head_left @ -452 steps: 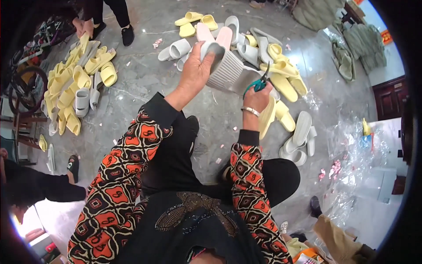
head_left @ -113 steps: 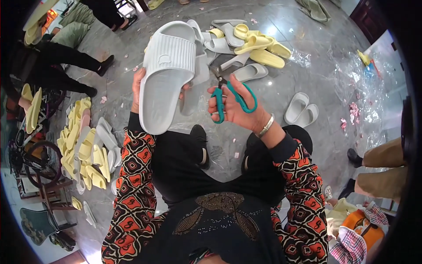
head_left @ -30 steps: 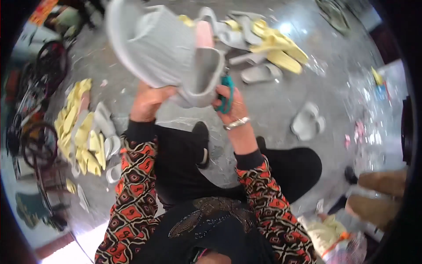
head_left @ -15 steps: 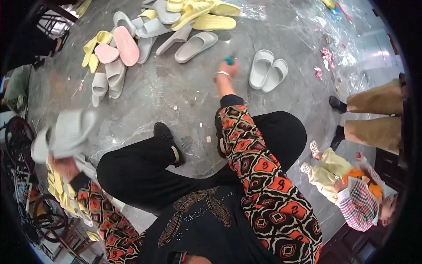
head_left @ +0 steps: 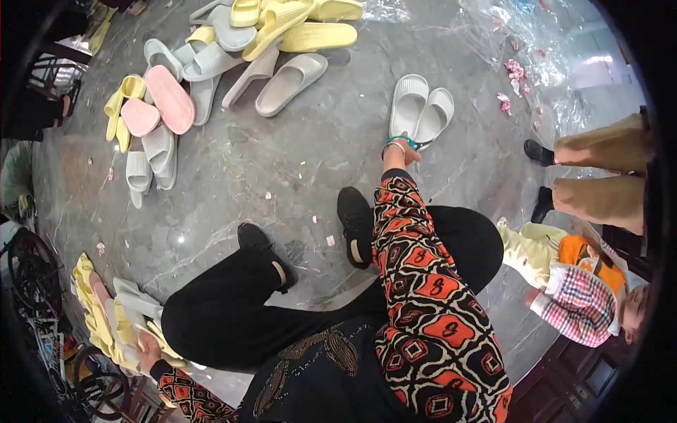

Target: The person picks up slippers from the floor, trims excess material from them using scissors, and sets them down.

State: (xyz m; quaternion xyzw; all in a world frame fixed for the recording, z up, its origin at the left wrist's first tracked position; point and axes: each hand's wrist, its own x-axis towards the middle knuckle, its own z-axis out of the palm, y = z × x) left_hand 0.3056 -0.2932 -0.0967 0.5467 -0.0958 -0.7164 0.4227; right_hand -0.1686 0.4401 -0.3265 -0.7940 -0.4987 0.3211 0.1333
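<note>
My right hand stretches forward over the stone floor with teal-handled scissors in its fingers. It sits just short of a pair of pale grey slippers lying side by side. My left hand is down at my lower left. It grips the near end of a grey slipper, which rests on a stack of yellow and grey slippers. My black-trousered legs and black shoes lie between the two hands.
A loose heap of yellow, grey and pink slippers covers the far floor. A small child in a plaid shirt and a person's tan-trousered legs are at the right. Crumpled clear plastic lies far right. Wheels stand at the left.
My left hand has brought the grey slipper down from mid-air onto the stack at my lower left. My right hand with the scissors has moved closer to the pale grey pair.
</note>
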